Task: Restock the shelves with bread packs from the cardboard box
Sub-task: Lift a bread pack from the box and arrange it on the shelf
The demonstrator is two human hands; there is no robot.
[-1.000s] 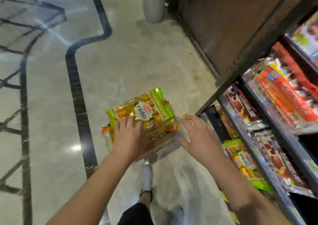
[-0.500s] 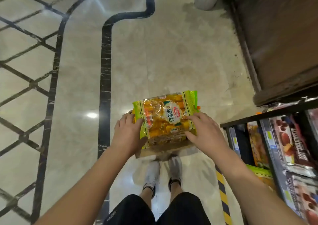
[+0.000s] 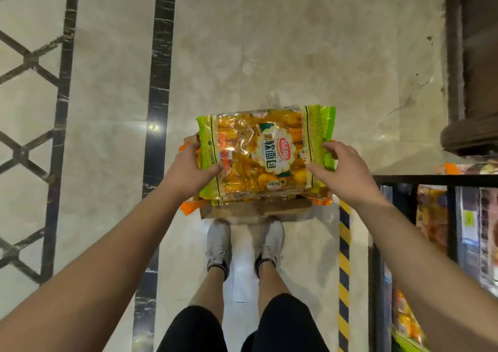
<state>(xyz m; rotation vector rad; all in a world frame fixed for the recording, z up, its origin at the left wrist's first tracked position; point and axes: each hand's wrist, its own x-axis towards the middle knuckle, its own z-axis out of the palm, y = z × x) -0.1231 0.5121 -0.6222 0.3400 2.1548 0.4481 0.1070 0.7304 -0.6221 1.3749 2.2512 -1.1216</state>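
Observation:
A bread pack [image 3: 265,152] with green ends and a clear orange middle lies on top of a stack in a cardboard box [image 3: 256,211] on the floor in front of my feet. My left hand [image 3: 188,169] grips its left end, thumb on top. My right hand [image 3: 342,169] holds its right end with curled fingers. Orange pack ends [image 3: 322,200] stick out from under it. The shelf rack [image 3: 431,179] stands at the right with packs on it.
My two feet in white shoes [image 3: 218,246] stand just behind the box. A yellow-black hazard strip [image 3: 344,265] runs along the shelf base. A dark wooden cabinet base [image 3: 469,133] stands at the upper right. Marble floor with black inlay lines [image 3: 156,109] stretches left.
My view has swung down from the shelves to straight over the box. My right hand has come onto the pack's right end, so both hands now hold it.

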